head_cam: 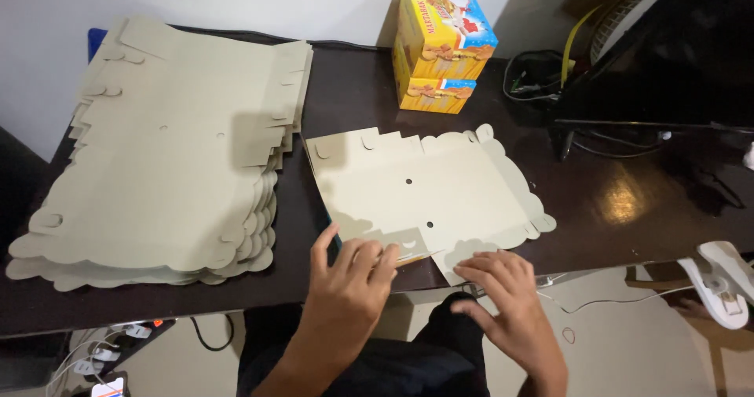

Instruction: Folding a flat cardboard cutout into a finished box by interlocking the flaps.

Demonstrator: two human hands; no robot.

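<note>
A flat grey cardboard box blank [428, 189] with scalloped edges and two small holes lies on the dark table [628, 201], grey side up. My left hand [349, 279] presses its near left flap, fingers bent over the folded edge. My right hand [503, 295] rests flat on the near right corner flap at the table's front edge. Neither hand lifts the blank off the table.
A thick stack of the same flat blanks [165, 146] covers the table's left side. Two assembled yellow printed boxes [440, 43] stand stacked at the back. Black cables [542, 75] and a dark stand sit at right. A white clamp [719, 279] hangs off the front right edge.
</note>
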